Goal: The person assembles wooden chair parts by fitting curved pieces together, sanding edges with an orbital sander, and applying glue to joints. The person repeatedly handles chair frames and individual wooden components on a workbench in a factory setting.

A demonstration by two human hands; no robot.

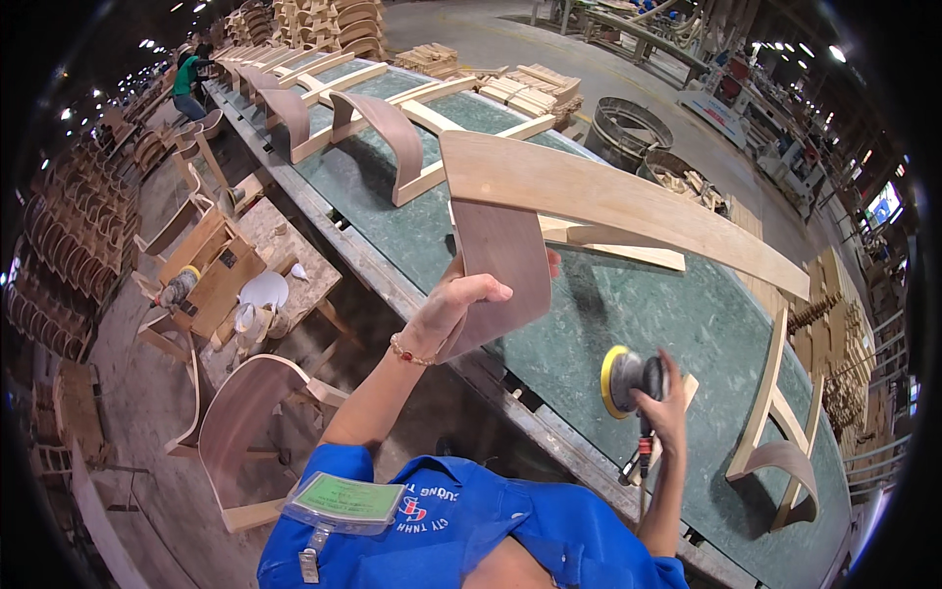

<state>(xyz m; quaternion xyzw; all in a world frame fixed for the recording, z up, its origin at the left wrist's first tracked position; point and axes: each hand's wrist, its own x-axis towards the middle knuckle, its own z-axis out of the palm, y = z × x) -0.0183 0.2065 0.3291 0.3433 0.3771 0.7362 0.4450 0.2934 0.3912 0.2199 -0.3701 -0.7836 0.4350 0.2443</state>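
My left hand grips a wooden chair frame by its curved, darker veneered panel, thumb across the face and fingertips showing past the far edge. A long pale wooden piece of that frame stretches off to the right, raised above the green table. In my right hand is a round power sander with a yellow-edged pad, its fingers wrapped round the dark body. The pad faces left, apart from the wood. A hose with a red fitting hangs below the sander.
More curved frames line the long green table, with another frame at the right. At left stand a wooden workbench with another sander and a curved frame. Bins lie beyond; a person in green is far left.
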